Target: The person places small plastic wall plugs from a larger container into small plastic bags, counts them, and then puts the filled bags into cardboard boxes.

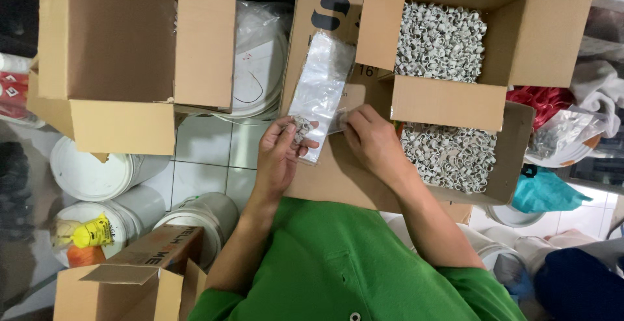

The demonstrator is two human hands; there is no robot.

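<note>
My left hand is closed around a small bunch of grey plastic ring pieces, pressed against the lower edge of a clear plastic bag. My right hand pinches the same lower end of the bag from the other side. The bag lies flat and stretches up over a cardboard flap. Just right of my hands are two open cardboard boxes, one behind and one nearer, both filled with several more grey ring pieces.
A large open cardboard box stands at the left, with white buckets on the tiled floor below it. A small box sits at the lower left. A teal bag and a clear bag of pieces lie at the right.
</note>
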